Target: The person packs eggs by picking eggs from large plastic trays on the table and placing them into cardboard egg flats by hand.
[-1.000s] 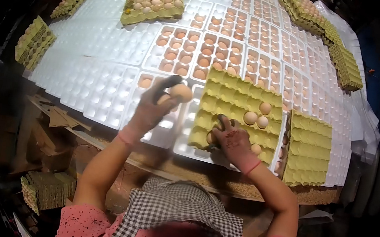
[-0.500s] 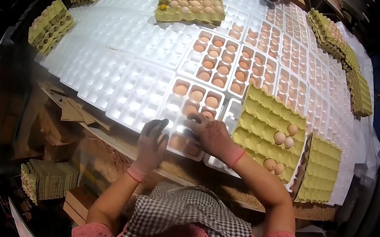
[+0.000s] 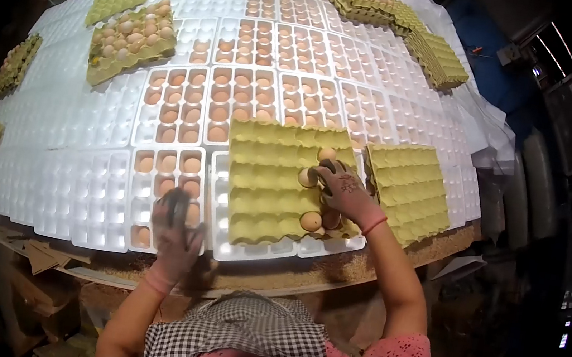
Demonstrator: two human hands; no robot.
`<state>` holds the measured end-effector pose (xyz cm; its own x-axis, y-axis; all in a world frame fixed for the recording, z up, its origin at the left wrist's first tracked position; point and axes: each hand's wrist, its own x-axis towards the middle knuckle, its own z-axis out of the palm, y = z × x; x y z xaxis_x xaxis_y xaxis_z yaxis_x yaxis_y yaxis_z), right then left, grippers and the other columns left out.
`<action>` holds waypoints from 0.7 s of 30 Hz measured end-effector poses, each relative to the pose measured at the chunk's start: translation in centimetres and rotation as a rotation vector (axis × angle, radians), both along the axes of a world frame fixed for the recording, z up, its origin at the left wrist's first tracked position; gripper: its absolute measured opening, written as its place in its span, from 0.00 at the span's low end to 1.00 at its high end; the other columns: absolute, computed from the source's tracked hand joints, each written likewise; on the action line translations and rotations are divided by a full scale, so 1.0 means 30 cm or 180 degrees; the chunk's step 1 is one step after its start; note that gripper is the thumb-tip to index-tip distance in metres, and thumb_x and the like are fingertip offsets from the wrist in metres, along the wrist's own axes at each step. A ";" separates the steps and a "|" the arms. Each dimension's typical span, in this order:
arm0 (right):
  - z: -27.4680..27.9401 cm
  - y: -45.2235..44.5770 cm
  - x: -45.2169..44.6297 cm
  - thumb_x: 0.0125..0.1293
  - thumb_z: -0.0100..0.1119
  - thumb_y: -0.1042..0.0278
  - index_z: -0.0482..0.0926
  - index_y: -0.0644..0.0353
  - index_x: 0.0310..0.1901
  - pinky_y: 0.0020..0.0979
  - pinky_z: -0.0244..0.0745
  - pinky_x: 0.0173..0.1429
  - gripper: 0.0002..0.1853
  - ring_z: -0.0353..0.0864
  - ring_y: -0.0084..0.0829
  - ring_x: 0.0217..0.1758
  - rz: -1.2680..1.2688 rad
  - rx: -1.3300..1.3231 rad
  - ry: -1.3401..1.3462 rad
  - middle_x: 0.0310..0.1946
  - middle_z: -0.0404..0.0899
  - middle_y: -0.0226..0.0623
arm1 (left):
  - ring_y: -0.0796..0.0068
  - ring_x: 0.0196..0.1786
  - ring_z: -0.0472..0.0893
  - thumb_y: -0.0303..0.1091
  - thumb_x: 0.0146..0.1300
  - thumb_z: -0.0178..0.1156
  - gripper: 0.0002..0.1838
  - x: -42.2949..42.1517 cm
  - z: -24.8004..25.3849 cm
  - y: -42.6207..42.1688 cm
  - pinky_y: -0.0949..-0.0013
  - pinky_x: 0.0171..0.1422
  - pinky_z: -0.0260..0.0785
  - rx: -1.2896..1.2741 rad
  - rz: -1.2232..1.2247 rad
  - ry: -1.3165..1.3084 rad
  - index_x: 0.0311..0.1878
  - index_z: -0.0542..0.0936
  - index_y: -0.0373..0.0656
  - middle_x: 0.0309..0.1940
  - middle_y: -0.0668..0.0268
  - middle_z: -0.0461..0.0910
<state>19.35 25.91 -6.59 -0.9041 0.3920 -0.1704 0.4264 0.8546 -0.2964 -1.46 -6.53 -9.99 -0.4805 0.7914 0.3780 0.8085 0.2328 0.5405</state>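
Observation:
My right hand (image 3: 348, 192) is over the yellow pulp egg tray (image 3: 264, 183), its gloved fingers curled round an egg (image 3: 306, 177) there. Another egg (image 3: 327, 154) sits just beyond the fingertips, and a brown egg (image 3: 311, 221) lies nearer me, with others partly hidden under the hand. To the left, my left hand (image 3: 177, 233) hovers at a white foam tray (image 3: 142, 199) partly filled with brown eggs. Its dark-tipped fingers are smeared by motion, so whether they hold anything is unclear. The pulp tray rests on top of white foam trays.
A second yellow pulp tray (image 3: 411, 188) lies at the right. Further back stands a pulp tray full of eggs (image 3: 135, 36). Stacked pulp trays (image 3: 435, 57) line the far right edge. Rows of white foam trays (image 3: 69, 179) cover the table, whose wooden front edge (image 3: 273, 278) faces me.
My right hand has left the white foam tray and reached the eggs on the yellow pulp tray. My left hand remains by the foam tray. The camera view has swung right.

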 end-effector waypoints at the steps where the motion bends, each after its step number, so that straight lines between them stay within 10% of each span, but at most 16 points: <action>1: -0.010 0.004 0.025 0.63 0.59 0.68 0.71 0.50 0.63 0.46 0.63 0.70 0.26 0.65 0.51 0.68 0.0054 0.0131 0.0117 0.63 0.67 0.47 | 0.44 0.72 0.59 0.36 0.56 0.66 0.42 0.033 0.047 0.121 0.44 0.76 0.51 0.0040 -0.0263 0.0022 0.74 0.61 0.38 0.70 0.47 0.62; 6: -0.017 0.131 0.079 0.62 0.62 0.68 0.72 0.55 0.60 0.42 0.71 0.65 0.23 0.75 0.45 0.59 -0.0403 -0.0763 0.0507 0.57 0.73 0.45 | 0.47 0.73 0.60 0.41 0.61 0.61 0.37 0.181 0.052 0.609 0.44 0.79 0.46 -0.0101 -0.1116 0.0779 0.74 0.64 0.44 0.69 0.48 0.63; 8: -0.082 0.211 0.089 0.62 0.64 0.69 0.74 0.58 0.59 0.41 0.74 0.61 0.23 0.79 0.43 0.53 -0.1058 -0.2039 0.2493 0.54 0.75 0.44 | 0.50 0.73 0.61 0.43 0.63 0.59 0.32 0.222 0.046 0.679 0.43 0.80 0.45 -0.0523 -0.1464 0.0919 0.71 0.68 0.47 0.66 0.51 0.67; 13: -0.045 0.281 -0.041 0.57 0.69 0.48 0.76 0.55 0.59 0.42 0.74 0.59 0.31 0.81 0.44 0.57 0.0088 0.0396 -0.0002 0.62 0.74 0.43 | 0.57 0.62 0.74 0.40 0.60 0.61 0.26 0.229 0.063 0.728 0.48 0.78 0.52 -0.0811 -0.1378 0.0874 0.64 0.76 0.51 0.56 0.58 0.74; 19: 0.088 0.239 0.121 0.57 0.70 0.50 0.76 0.51 0.57 0.42 0.76 0.56 0.28 0.82 0.43 0.52 -0.0173 -0.1232 0.1302 0.54 0.79 0.43 | 0.65 0.62 0.76 0.24 0.67 0.57 0.26 0.096 0.046 0.458 0.65 0.63 0.74 0.1069 -0.0322 -0.2411 0.68 0.68 0.35 0.60 0.56 0.73; 21: 0.112 0.111 0.184 0.58 0.69 0.55 0.78 0.50 0.54 0.39 0.77 0.54 0.23 0.83 0.43 0.49 0.0454 -0.0553 0.0946 0.55 0.78 0.44 | 0.67 0.63 0.75 0.26 0.69 0.57 0.27 0.037 0.056 0.242 0.67 0.65 0.72 0.1377 0.0320 -0.2790 0.70 0.66 0.35 0.61 0.57 0.72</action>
<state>24.86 29.23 -3.21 -0.9675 0.2468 0.0547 0.1802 0.8253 -0.5352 -0.35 0.72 -8.30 -0.7866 0.6088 0.1030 0.0676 -0.0809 0.9944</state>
